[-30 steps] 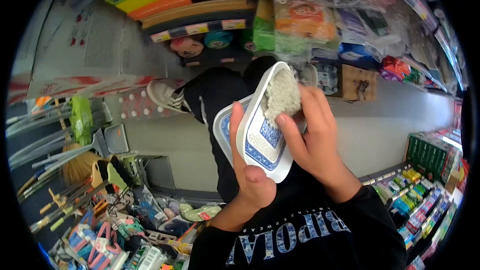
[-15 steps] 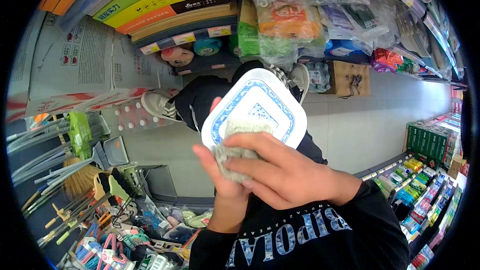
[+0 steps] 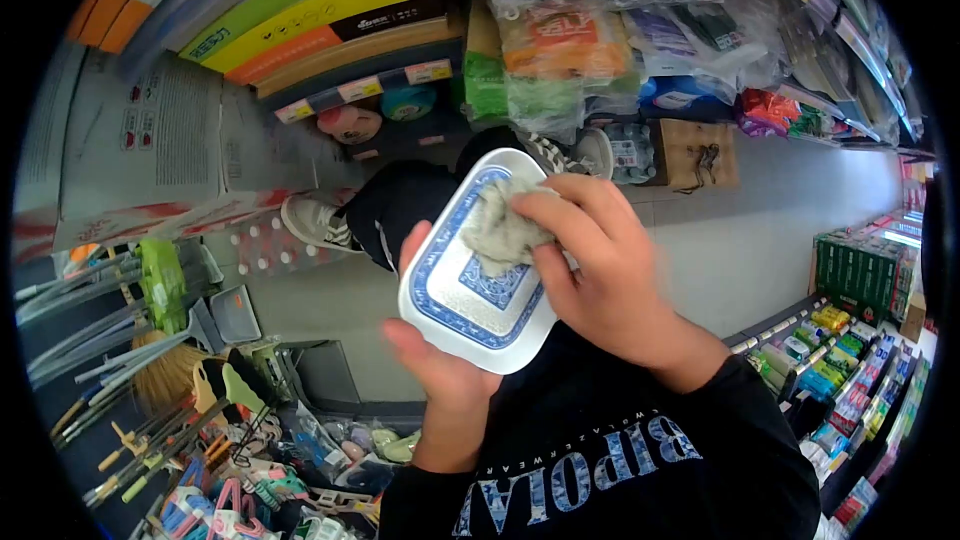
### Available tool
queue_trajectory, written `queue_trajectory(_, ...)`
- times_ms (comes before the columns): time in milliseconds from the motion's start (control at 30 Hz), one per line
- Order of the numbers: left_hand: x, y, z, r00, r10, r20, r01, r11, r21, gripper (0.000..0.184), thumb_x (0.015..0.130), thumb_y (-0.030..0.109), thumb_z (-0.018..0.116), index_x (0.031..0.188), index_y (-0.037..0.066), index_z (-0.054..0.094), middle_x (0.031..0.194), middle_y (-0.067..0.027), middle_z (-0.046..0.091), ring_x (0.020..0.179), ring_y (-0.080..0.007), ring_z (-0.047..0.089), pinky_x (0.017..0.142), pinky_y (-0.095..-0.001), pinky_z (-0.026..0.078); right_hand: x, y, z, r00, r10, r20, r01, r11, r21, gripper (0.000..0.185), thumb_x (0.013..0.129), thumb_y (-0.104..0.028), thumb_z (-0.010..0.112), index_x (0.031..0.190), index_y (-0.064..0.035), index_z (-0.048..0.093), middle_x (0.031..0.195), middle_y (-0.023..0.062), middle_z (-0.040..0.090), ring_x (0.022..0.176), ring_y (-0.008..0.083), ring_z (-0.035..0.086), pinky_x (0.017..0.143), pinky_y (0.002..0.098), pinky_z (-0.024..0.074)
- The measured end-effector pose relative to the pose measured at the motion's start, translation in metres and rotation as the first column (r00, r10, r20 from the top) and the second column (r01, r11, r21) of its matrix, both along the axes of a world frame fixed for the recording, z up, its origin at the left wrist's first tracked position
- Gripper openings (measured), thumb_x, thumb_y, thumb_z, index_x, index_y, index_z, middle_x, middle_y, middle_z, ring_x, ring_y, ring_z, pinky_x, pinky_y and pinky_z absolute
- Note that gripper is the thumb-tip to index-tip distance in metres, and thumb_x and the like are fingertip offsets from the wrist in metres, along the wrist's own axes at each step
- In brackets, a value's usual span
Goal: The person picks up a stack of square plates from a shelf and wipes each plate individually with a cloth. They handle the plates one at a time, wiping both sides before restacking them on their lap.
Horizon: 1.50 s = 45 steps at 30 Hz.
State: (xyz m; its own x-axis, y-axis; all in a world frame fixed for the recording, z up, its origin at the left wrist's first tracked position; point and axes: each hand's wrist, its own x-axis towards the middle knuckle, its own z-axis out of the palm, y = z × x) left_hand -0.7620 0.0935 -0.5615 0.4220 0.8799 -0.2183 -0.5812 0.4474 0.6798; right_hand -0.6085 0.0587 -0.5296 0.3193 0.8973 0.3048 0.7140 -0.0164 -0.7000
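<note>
A white plate (image 3: 440, 330) with rounded corners and a blue patterned border is held tilted in front of my body. My left hand (image 3: 445, 365) grips it from the left and below, its thumb beside the lower-left rim and its other fingers mostly hidden behind. My right hand (image 3: 605, 270) pinches a crumpled pale grey cloth (image 3: 500, 230), which is pressed on the upper part of the plate's face. The cloth covers part of the blue centre design.
Stacked cartons (image 3: 150, 130) stand at the left, with brooms and mops (image 3: 110, 340) below them. A shelf (image 3: 385, 90) of boxes and bagged goods runs along the top. Packed bottles (image 3: 275, 245) and a cardboard box (image 3: 705, 155) sit on the floor; more goods (image 3: 830, 370) line the right.
My right hand and the cloth have moved up and right, from the plate's lower edge to its upper part. The plate has turned and shifted slightly left, showing more of its pattern.
</note>
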Motion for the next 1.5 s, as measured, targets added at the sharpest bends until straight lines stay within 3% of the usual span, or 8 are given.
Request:
queue_trajectory(233, 0.011, -0.006, 0.018, 0.962, 0.020, -0.272, -0.011, 0.999, 0.034, 0.100, 0.092, 0.079, 0.047, 0.157, 0.006, 0.025, 0.150, -0.0187, 0.044, 0.136, -0.0320, 0.049, 0.114, -0.0444, 0.040, -0.027, 0.005, -0.002, 0.925, 0.305, -0.227, -0.253, 0.940, 0.230, 0.029, 0.079, -0.011, 0.074, 0.107, -0.0058, 0.070, 0.124, 0.0176, 0.059, 0.107, 0.0388, 0.059, 0.092, 0.0458, 0.0486)
queue_trajectory(533, -0.007, 0.012, 0.005, 0.985, 0.172, 0.018, -0.170, 0.982, -0.085, 0.088, 0.098, 0.072, 0.039, 0.155, 0.005, 0.032, 0.151, -0.0195, 0.046, 0.136, -0.0355, 0.050, 0.113, -0.0499, 0.042, -0.013, -0.031, -0.001, 0.810, 0.555, -0.189, -0.557, 0.829, 0.050, 0.032, 0.072, -0.004, 0.074, 0.103, -0.0039, 0.070, 0.124, 0.0122, 0.061, 0.105, 0.0326, 0.057, 0.092, 0.0409, 0.0517)
queue_trajectory(667, -0.007, 0.009, 0.006, 0.982, 0.190, 0.002, -0.188, 0.971, -0.148, 0.091, 0.096, 0.074, 0.041, 0.155, 0.005, 0.033, 0.154, -0.0187, 0.044, 0.140, -0.0345, 0.047, 0.115, -0.0505, 0.040, 0.009, -0.027, 0.003, 0.915, 0.391, 0.098, -0.376, 0.916, -0.142, 0.030, 0.070, -0.003, 0.073, 0.100, -0.0046, 0.070, 0.119, 0.0116, 0.061, 0.104, 0.0321, 0.058, 0.089, 0.0380, 0.0529)
queue_trajectory(900, -0.011, 0.000, 0.003, 1.000, -0.007, -0.011, 0.007, 1.000, -0.005, 0.088, 0.098, 0.073, 0.038, 0.156, 0.007, 0.035, 0.157, -0.0169, 0.042, 0.142, -0.0349, 0.044, 0.118, -0.0510, 0.037, 0.022, 0.003, -0.010, 0.962, 0.189, 0.196, -0.221, 0.963, 0.154, 0.036, 0.068, 0.003, 0.070, 0.103, -0.0039, 0.070, 0.117, 0.0132, 0.063, 0.100, 0.0348, 0.061, 0.085, 0.0409, 0.0534)
queue_trajectory(1033, -0.002, -0.011, 0.005, 0.998, -0.056, -0.039, 0.055, 0.998, -0.021, 0.089, 0.097, 0.075, 0.039, 0.157, 0.008, 0.033, 0.157, -0.0166, 0.041, 0.143, -0.0331, 0.042, 0.118, -0.0488, 0.036, 0.009, 0.021, -0.009, 0.981, 0.110, 0.160, -0.147, 0.959, 0.242, 0.033, 0.067, 0.001, 0.070, 0.100, -0.0030, 0.070, 0.115, 0.0140, 0.065, 0.100, 0.0345, 0.062, 0.085, 0.0416, 0.0536)
queue_trajectory(1133, -0.005, -0.005, 0.001, 0.984, -0.130, -0.120, 0.131, 0.991, 0.006, 0.087, 0.100, 0.073, 0.032, 0.158, 0.007, 0.030, 0.156, -0.0150, 0.042, 0.143, -0.0297, 0.043, 0.119, -0.0459, 0.035, -0.018, 0.008, -0.004, 0.931, 0.358, -0.079, -0.317, 0.894, 0.317, 0.037, 0.068, 0.003, 0.071, 0.105, -0.0031, 0.072, 0.119, 0.0125, 0.065, 0.099, 0.0345, 0.064, 0.087, 0.0436, 0.0536)
queue_trajectory(1400, -0.009, 0.015, 0.007, 0.996, 0.054, 0.076, -0.039, 0.982, -0.185, 0.086, 0.100, 0.070, 0.038, 0.155, 0.005, 0.032, 0.152, -0.0179, 0.047, 0.138, -0.0327, 0.049, 0.114, -0.0453, 0.041, -0.010, -0.028, 0.011, 0.736, 0.654, -0.175, -0.661, 0.750, 0.021, 0.037, 0.066, -0.006, 0.071, 0.103, -0.0004, 0.068, 0.125, 0.0114, 0.061, 0.116, 0.0296, 0.057, 0.099, 0.0396, 0.0497)
queue_trajectory(1500, -0.012, 0.015, 0.001, 0.996, 0.037, 0.086, -0.021, 0.983, -0.185, 0.080, 0.102, 0.066, 0.039, 0.156, 0.007, 0.033, 0.155, -0.0172, 0.046, 0.139, -0.0333, 0.049, 0.114, -0.0501, 0.041, 0.005, -0.037, 0.019, 0.825, 0.565, -0.013, -0.562, 0.817, -0.129, 0.033, 0.067, -0.001, 0.069, 0.099, -0.0016, 0.068, 0.120, 0.0105, 0.065, 0.112, 0.0304, 0.060, 0.098, 0.0409, 0.0515)
